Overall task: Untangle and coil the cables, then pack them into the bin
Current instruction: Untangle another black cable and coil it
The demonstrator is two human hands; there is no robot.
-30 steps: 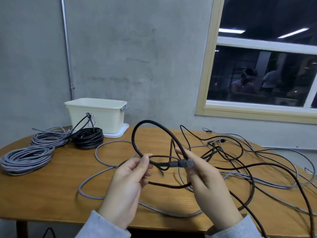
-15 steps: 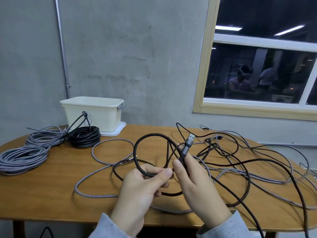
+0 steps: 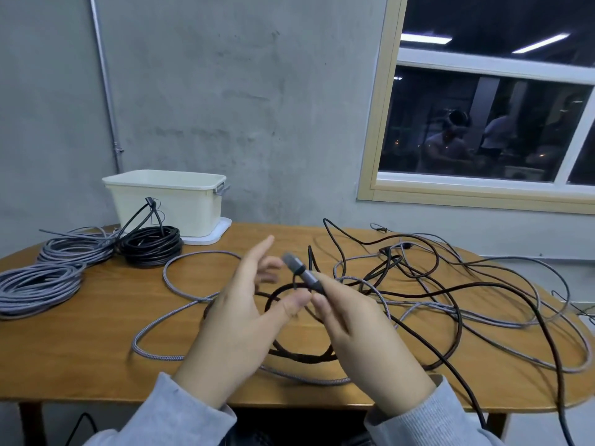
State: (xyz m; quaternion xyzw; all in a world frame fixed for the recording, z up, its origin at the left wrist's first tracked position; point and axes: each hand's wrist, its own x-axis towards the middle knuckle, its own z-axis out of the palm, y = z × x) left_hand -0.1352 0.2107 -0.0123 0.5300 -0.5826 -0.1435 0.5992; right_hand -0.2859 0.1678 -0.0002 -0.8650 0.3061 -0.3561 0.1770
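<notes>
My right hand [image 3: 363,346] pinches the grey plug end [image 3: 301,272] of a dark braided cable [image 3: 299,357], with the plug pointing up and left. Beside it, my left hand [image 3: 241,320] has its fingers spread and blurred, and its thumb sits close to the cable loop. That dark cable runs off to the right into a loose tangle of dark and grey cables [image 3: 450,284] on the wooden table [image 3: 80,342]. A grey braided cable [image 3: 180,284] loops across the table's middle. The cream bin [image 3: 167,204] stands at the back left.
Left of the hands lie a coiled black cable [image 3: 149,246] and two coiled grey cables [image 3: 77,247] [image 3: 35,288]. The bin stands on a white lid [image 3: 212,236]. A window is at the upper right, and the table's front edge is just below my wrists.
My left hand has let go of the dark loop and spread its fingers. My right hand has swung the plug from pointing up-right to up-left, and the loop has dropped lower.
</notes>
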